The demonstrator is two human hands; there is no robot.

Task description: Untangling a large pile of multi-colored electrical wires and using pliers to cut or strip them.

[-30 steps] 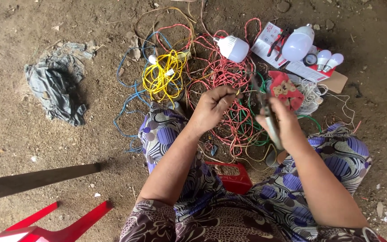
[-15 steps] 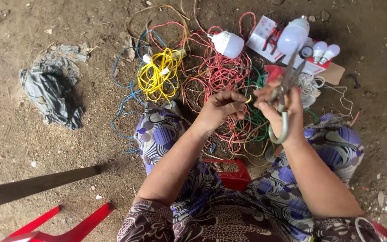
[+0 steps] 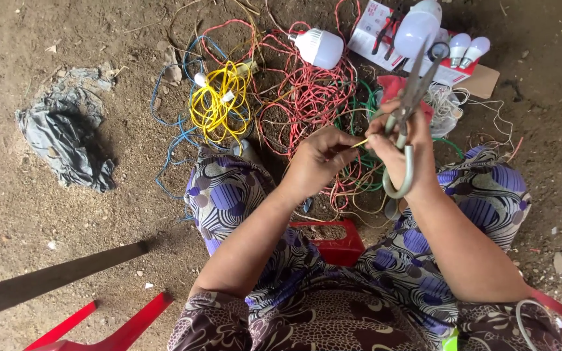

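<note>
A bare dirt floor is shown from above, with one seated person's patterned purple garment filling the lower middle. One grey crumpled plastic sheet is seen lying at the left, well apart from the rest. One large tangle of red wire is spread ahead of the knees; beside it lie one yellow wire coil, one loose run of blue wire and one bundle of green wire. One red plastic stool is partly covered between the legs. One flat white-and-red package is laid at the top right. Four white bulbs are counted: one large bulb on the red tangle, one large bulb on the package, and two small bulbs side by side just beyond it.

The right hand is closed around one pair of metal pliers, held upright with the nose pointing away; the grip is tight on the handles. The left hand is pinched shut on one thin yellow wire end, which is held between the two hands above the green bundle. Whether the wire end touches the pliers cannot be told for certain.
</note>
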